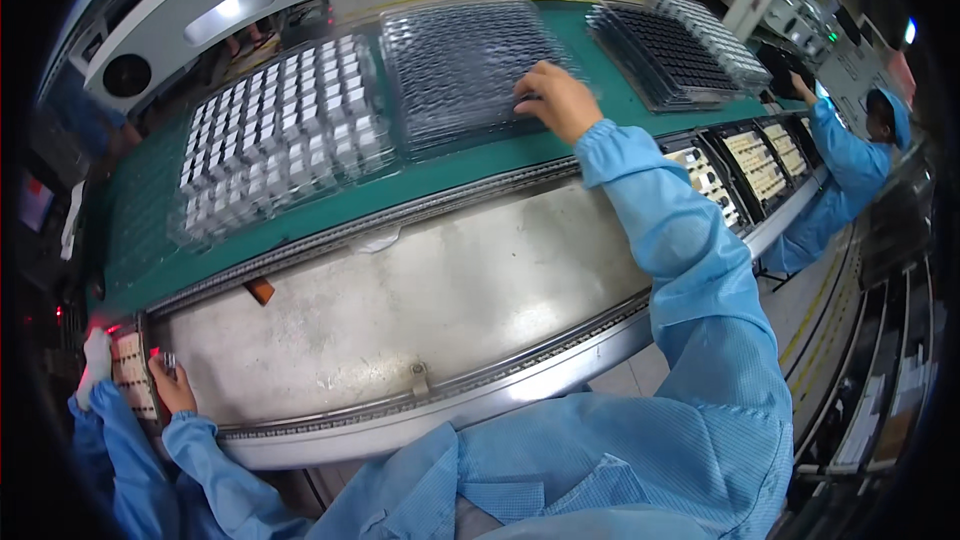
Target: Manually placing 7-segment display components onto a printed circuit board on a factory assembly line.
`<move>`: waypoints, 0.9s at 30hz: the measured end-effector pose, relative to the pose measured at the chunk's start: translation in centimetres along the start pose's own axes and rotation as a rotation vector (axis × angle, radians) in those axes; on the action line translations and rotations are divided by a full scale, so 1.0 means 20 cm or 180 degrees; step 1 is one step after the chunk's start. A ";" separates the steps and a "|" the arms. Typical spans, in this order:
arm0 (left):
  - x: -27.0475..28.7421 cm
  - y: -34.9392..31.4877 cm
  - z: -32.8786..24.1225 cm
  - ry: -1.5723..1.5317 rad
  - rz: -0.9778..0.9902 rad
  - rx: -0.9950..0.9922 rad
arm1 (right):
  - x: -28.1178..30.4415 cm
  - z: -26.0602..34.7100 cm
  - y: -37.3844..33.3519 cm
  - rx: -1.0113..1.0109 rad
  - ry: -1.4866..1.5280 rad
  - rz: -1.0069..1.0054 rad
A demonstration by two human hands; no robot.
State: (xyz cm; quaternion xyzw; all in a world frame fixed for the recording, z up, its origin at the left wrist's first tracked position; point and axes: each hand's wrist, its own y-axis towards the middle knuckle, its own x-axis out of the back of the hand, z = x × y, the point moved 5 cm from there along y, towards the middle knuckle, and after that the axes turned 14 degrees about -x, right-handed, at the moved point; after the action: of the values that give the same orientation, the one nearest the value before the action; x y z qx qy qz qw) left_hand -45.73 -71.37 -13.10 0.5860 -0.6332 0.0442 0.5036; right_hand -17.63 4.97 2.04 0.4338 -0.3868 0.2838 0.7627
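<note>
Bare and curled, my right hand (562, 100) reaches over the right side of a clear plastic tray (470, 70) with rows of dark pockets. Its fingertips bend down toward the pockets; anything between them is too small to make out. At the far left, my left hand (176, 388) closes around a small silver-and-dark part (168, 362). Right beside that hand lies a dark-framed fixture with a cream panel (132, 372). Another person's white-gloved hand (97, 365) is at the fixture's other side.
Stacked clear trays of white-and-black blocks (280, 130) stand on the green mat (490, 162). More dark trays (670, 55) sit farther right. Between conveyor rails runs a metal surface (450, 280), with cream-panelled fixtures (755, 165) at right. A co-worker (845, 155) sits beyond them.
</note>
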 end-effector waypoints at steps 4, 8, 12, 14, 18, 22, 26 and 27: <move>-0.15 0.09 -0.17 0.0149 0.0142 -0.0061 | 0.22 -0.11 -0.02 0.0015 -0.0397 -0.1009; -0.13 0.02 -0.13 -0.0010 0.0008 -0.0025 | 0.41 -0.12 0.02 0.0171 -0.0376 -0.1679; -0.13 0.01 -0.23 0.0056 0.0008 0.0130 | 0.52 -0.30 0.00 -0.0068 -0.0619 -0.1836; -0.12 0.02 -0.24 0.0169 -0.0009 0.0004 | 0.60 -0.41 -0.03 0.0038 -0.0861 -0.1847; -0.13 0.03 -0.25 0.0195 0.0026 0.0056 | 0.72 -0.60 -0.11 0.0456 -0.1626 -0.2008; -0.13 0.02 -0.19 0.0206 -0.0009 -0.0068 | 0.78 -0.78 -0.17 0.0285 -0.1972 -0.1834; -0.13 0.02 -0.17 0.0047 0.0045 -0.0032 | 0.75 -0.88 -0.24 0.0380 -0.1984 -0.1711; -0.13 0.03 -0.17 0.0147 0.0040 -0.0106 | 0.72 -0.90 -0.25 0.0349 -0.1848 -0.1593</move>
State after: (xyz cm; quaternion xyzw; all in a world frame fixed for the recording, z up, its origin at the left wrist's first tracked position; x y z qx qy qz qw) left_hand -44.70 -67.14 -12.94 0.5724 -0.6258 0.0504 0.5275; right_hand 0.13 19.90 6.08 0.6171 -0.4531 -0.0255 0.6428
